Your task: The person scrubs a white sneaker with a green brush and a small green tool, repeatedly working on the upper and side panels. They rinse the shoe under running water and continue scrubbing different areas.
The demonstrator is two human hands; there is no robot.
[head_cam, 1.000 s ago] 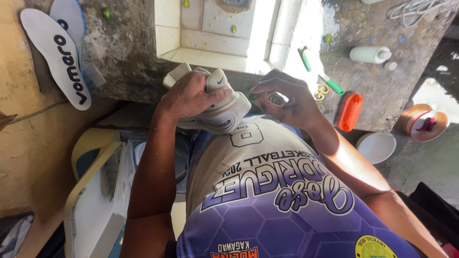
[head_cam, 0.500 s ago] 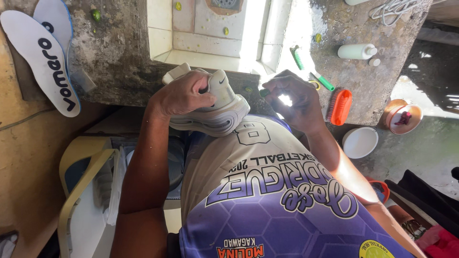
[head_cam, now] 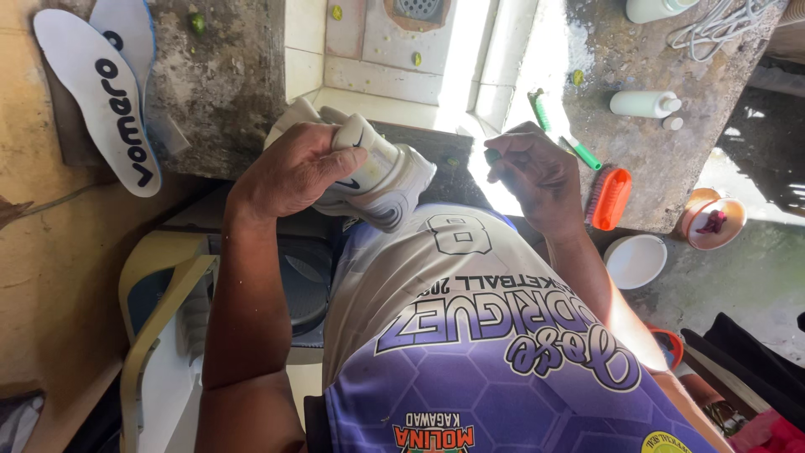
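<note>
— White sneaker (head_cam: 381,180), frame centre: who holds it?
— The left hand (head_cam: 289,172) grips it over the sink edge (head_cam: 394,109).
— The right hand (head_cam: 537,172)?
— Closed on something small; I cannot tell what. An orange brush (head_cam: 610,198) lies on the surface beside it.

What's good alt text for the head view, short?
Seen from above, a person's left hand grips a white sneaker against their purple and white jersey, while the right hand pinches something small and green at a concrete wash sink. Two white insoles, a green toothbrush, an orange scrub brush and a white bottle lie around.
</note>
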